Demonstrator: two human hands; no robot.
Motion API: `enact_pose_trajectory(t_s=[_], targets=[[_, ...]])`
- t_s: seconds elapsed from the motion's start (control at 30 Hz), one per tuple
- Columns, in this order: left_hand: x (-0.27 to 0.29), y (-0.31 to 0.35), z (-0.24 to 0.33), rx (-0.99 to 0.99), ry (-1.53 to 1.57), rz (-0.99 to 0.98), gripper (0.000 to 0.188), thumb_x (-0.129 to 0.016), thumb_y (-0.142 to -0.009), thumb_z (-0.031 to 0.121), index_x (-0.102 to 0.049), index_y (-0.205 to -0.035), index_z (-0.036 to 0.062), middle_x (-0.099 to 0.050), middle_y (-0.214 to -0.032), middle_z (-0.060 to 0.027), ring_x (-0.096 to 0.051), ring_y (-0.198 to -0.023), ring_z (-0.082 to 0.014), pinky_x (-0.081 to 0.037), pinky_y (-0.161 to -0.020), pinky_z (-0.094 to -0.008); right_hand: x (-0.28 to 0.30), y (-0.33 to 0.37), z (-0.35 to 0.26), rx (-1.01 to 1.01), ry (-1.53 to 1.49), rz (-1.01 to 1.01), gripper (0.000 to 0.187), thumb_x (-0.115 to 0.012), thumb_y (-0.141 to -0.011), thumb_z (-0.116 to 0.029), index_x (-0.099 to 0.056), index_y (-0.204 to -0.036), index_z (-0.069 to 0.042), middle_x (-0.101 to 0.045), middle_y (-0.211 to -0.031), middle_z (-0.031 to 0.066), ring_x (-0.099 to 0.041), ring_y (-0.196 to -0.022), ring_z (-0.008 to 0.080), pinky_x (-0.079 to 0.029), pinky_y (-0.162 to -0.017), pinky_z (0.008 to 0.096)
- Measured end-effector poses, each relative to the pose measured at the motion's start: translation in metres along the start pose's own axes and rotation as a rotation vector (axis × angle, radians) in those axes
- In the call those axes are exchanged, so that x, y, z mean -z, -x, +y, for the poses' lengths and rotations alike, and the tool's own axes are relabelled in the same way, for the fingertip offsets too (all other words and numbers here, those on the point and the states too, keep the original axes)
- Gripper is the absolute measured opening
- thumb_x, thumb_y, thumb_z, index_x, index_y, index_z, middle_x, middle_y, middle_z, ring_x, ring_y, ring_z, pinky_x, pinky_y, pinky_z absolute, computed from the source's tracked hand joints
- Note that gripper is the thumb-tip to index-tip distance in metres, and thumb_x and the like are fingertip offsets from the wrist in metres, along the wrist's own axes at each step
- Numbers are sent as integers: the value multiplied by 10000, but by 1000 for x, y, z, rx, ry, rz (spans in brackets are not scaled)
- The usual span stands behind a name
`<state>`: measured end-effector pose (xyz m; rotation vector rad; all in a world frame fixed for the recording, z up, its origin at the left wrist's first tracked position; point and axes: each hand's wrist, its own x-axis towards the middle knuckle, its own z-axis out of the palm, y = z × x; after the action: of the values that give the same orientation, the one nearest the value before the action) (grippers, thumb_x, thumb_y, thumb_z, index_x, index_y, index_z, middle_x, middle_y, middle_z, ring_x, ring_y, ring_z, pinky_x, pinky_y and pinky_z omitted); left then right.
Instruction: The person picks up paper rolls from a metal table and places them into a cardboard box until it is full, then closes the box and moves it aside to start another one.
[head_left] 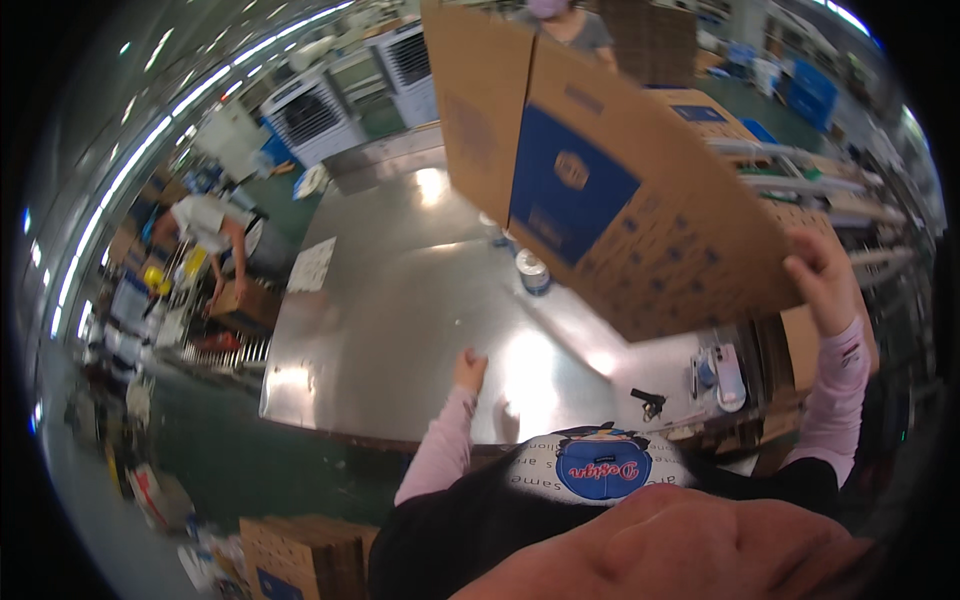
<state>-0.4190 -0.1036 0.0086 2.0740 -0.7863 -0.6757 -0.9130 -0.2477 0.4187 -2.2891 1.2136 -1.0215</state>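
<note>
A large brown cardboard box blank [690, 235], folded flat with a blue printed panel, is raised at a tilt over the right part of the metal table [375, 290]. My right hand [823, 278] grips its lower right corner, thumb on the near face and the other fingers partly hidden. Low over the table's near side is my left hand [470, 369], loosely curled with nothing visible in it, apart from the cardboard. A white and blue can-shaped roll [533, 272] stands on the table close to the cardboard's lower left edge.
A tape dispenser-like black tool [648, 402] and a phone [728, 377] lie at the table's near right. A paper sheet [313, 264] is on its left edge. Stacked cartons [305, 555] stand on the floor behind left. Co-workers [215, 230] are at the left and beyond the cardboard.
</note>
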Motion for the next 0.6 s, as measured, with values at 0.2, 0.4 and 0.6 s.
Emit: enact_pose_trajectory(t_s=[0.2,0.4,0.6], targets=[[133,-44,135,-313,701,510,797,-633,-887,360,-203,-1452,-2,-287,-1462,-231,-297,-1359,-322,-270,-1096,-395,-134,-18,-24,317,4,-912,354,-638,-790,-179,-579,-1101,-21,-646,-828,204,-653,-786,309,-504,-694,376],[176,-64,140,-308,386,767,934,-703,-776,417,-241,-1417,-79,-326,-1423,-302,-334,-1332,-376,-266,-1103,-390,-193,-6,-38,280,-690,-1330,685,-610,-853,-320,-330,-1407,-30,-527,-1259,187,-519,-1175,281,-427,-942,367],[165,-46,147,-252,487,615,990,-695,-774,432,-168,-1448,-66,-245,-1460,-297,-250,-1371,-388,-229,-1121,-380,-220,-26,-6,-160,-1115,-1304,942,-651,-800,-529,-213,-1485,-53,-318,-1476,169,-322,-1352,250,-243,-1110,361]])
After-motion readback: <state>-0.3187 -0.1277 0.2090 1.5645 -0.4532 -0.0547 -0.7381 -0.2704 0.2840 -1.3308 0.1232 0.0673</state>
